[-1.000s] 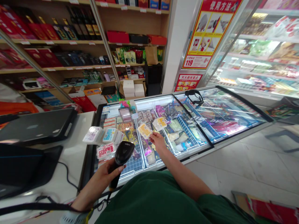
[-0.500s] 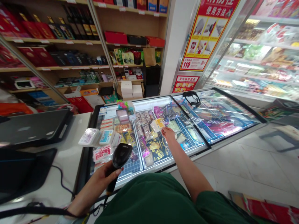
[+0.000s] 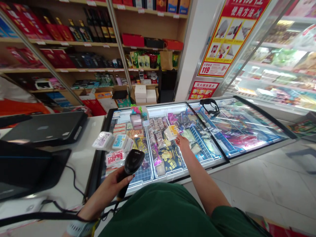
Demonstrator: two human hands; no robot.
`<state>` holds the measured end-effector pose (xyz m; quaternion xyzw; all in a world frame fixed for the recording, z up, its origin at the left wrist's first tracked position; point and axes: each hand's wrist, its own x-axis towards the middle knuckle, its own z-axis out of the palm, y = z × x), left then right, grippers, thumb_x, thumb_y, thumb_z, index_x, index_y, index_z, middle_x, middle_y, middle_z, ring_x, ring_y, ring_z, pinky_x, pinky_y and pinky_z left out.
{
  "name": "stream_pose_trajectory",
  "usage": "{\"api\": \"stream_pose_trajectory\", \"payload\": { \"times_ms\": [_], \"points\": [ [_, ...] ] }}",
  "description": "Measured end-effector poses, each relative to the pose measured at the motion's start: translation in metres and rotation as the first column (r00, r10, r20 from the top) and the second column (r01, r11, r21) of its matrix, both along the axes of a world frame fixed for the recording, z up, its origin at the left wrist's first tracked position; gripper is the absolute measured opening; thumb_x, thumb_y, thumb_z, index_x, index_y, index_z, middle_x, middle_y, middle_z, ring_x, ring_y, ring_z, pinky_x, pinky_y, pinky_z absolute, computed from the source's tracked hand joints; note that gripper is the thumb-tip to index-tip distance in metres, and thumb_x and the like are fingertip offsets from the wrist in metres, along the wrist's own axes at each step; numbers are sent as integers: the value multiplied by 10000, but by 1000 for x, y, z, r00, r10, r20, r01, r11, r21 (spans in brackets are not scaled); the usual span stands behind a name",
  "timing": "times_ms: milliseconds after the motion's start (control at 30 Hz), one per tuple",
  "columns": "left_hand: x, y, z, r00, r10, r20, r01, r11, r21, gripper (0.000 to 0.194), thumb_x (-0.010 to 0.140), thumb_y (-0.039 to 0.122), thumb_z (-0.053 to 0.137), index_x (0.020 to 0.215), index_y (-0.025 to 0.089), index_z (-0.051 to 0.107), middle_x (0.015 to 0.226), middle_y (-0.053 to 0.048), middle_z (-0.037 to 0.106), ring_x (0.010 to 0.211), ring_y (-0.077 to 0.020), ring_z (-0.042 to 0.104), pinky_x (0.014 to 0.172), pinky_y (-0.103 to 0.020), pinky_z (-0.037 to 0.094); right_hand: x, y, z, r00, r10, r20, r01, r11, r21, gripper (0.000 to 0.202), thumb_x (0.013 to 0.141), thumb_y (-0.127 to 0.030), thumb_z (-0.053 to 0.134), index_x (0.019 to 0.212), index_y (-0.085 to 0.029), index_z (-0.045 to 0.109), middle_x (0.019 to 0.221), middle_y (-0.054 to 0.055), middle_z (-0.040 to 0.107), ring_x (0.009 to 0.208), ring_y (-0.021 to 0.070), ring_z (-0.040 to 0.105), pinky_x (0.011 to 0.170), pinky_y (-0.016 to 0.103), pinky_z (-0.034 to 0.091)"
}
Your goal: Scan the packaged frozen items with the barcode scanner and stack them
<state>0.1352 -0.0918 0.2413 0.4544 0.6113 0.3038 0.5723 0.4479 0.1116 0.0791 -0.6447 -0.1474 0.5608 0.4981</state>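
A black handheld scanner [image 3: 134, 161] is gripped in my left hand [image 3: 116, 184], its head tilted up over the freezer's near left part. My right hand [image 3: 182, 142] reaches over the freezer glass, its fingers closed at the lower edge of a white and yellow package [image 3: 172, 132]. Left of the scanner, on the freezer's left end, lie a white package with purple print [image 3: 102, 140], a blue-labelled package [image 3: 119, 142] and a red-labelled package [image 3: 115, 157]. Frozen goods in baskets show beneath the glass.
A closed black laptop [image 3: 46, 128] lies on the white counter [image 3: 82, 144] at left, with a cable beside it. A black strap-like object [image 3: 209, 107] rests on the freezer's far edge. Behind stand shelves with bottles [image 3: 98, 29] and boxes. Someone's orange-and-white clothing [image 3: 22, 102] shows at far left.
The whole view has shifted, so the scene sits further right. Both hands keep their holds, and the package stays over nearly the same spot of the freezer.
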Motion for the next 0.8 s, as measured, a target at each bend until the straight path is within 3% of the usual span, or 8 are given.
{"api": "stream_pose_trajectory", "payload": {
  "times_ms": [200, 300, 400, 467, 567, 733, 800],
  "points": [
    [-2, -5, 2, 1000, 7, 25, -8, 1000, 18, 487, 722, 524, 774, 1057, 171, 758, 1064, -94, 764, 1063, -311, 673, 981, -393, 512, -21, -32, -15, 991, 73, 113, -71, 997, -20, 239, 964, -412, 599, 925, -177, 613, 749, -12, 632, 603, 112, 628, 544, 223, 509],
    [-7, -9, 1, 999, 2, 33, -3, 1000, 13, 510, 754, 517, 755, 1130, 174, 733, 1115, -93, 757, 1103, -314, 662, 1013, -406, 492, -43, -41, -20, 957, 212, 197, -214, 977, -12, 247, 974, -393, 598, 916, -154, 618, 743, -22, 625, 588, 97, 605, 541, 222, 507],
    [-14, -16, -2, 999, 16, 41, -16, 1000, 3, 544, 778, 528, 735, 1191, 176, 701, 1138, -94, 754, 1127, -310, 658, 1036, -404, 478, -74, -45, -19, 872, 374, 315, -405, 914, 36, 234, 962, -370, 617, 942, -137, 637, 773, -15, 640, 628, 103, 614, 597, 247, 526],
    [-20, -22, -4, 997, 63, 37, -62, 998, -9, 561, 771, 545, 738, 1194, 180, 697, 1133, -90, 758, 1138, -308, 658, 1041, -398, 478, -97, -47, -14, 785, 459, 416, -537, 839, 88, 196, 923, -353, 644, 925, -158, 651, 752, -10, 647, 660, 128, 633, 639, 269, 529],
    [-29, -32, -6, 990, 141, 15, -141, 990, -30, 578, 745, 577, 747, 1165, 182, 706, 1145, -90, 758, 1169, -313, 650, 1047, -394, 480, -134, -53, -2, 614, 527, 587, -722, 675, 150, 204, 839, -340, 705, 986, -203, 670, 820, -1, 683, 753, 163, 652, 743, 307, 527],
    [-42, -47, -1, 976, 218, -12, -218, 975, -32, 589, 722, 598, 760, 1135, 181, 714, 1191, -101, 747, 1210, -325, 629, 1070, -409, 465, -194, -64, 23, 261, 530, 807, -943, 318, 96, 551, 720, -335, 827, 1216, -223, 615, 1130, 61, 687, 994, 231, 650, 885, 352, 488],
    [-45, -52, 2, 963, 268, 0, -268, 963, -37, 596, 701, 600, 775, 1124, 183, 720, 1178, -98, 754, 1199, -329, 637, 1076, -417, 464, -213, -67, 30, 131, 493, 860, -978, 206, 31, 681, 684, -358, 857, 1287, -220, 573, 1215, 93, 662, 1117, 274, 615, 943, 387, 465]
  ]
}}
